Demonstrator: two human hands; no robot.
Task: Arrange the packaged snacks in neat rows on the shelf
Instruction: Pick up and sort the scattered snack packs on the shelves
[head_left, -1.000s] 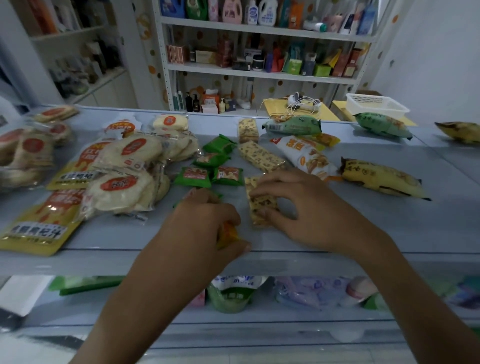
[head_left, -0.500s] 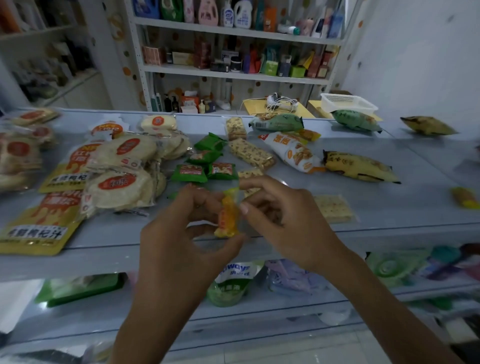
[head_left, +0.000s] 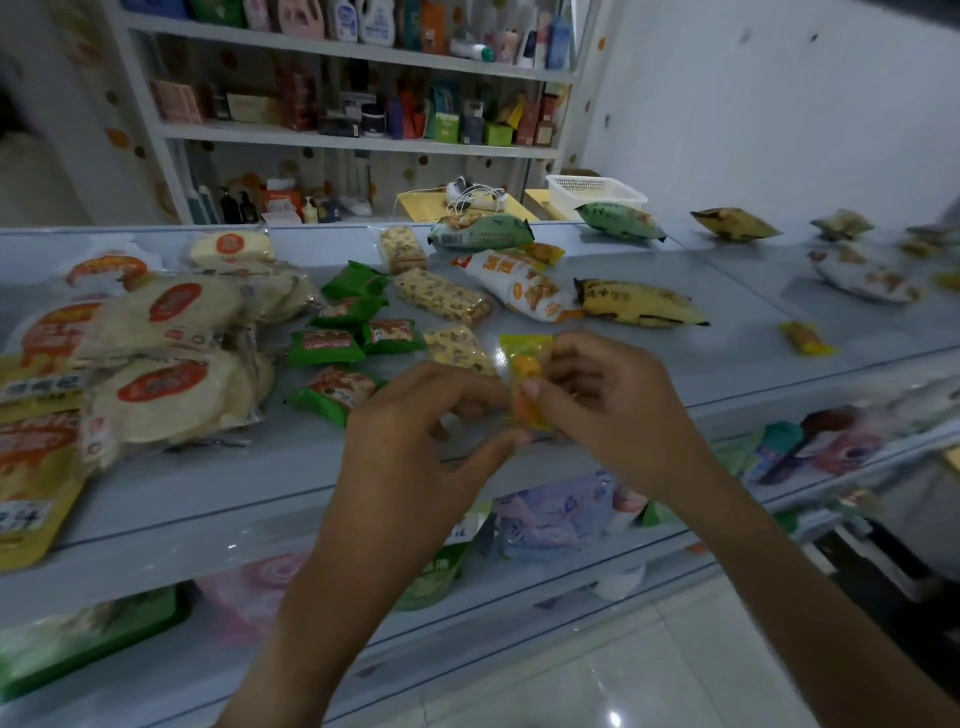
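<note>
Head view, centre of the frame: my left hand (head_left: 415, 441) and right hand (head_left: 613, 410) meet above the front edge of the shelf (head_left: 649, 364). My right hand pinches a small orange snack packet (head_left: 525, 382); my left hand is curled beside it, and I cannot tell whether it touches the wrapper. To the left lie the green packets (head_left: 358, 332) in a loose cluster, and flat round cakes (head_left: 176, 353) heaped at the far left. Toward the right edge, a matching orange packet (head_left: 805, 340) sits alone. I judge the risk to be the slick wrapper slipping from a light pinch and dropping off the shelf lip, or my wrists nudging the green packets askew.
</note>
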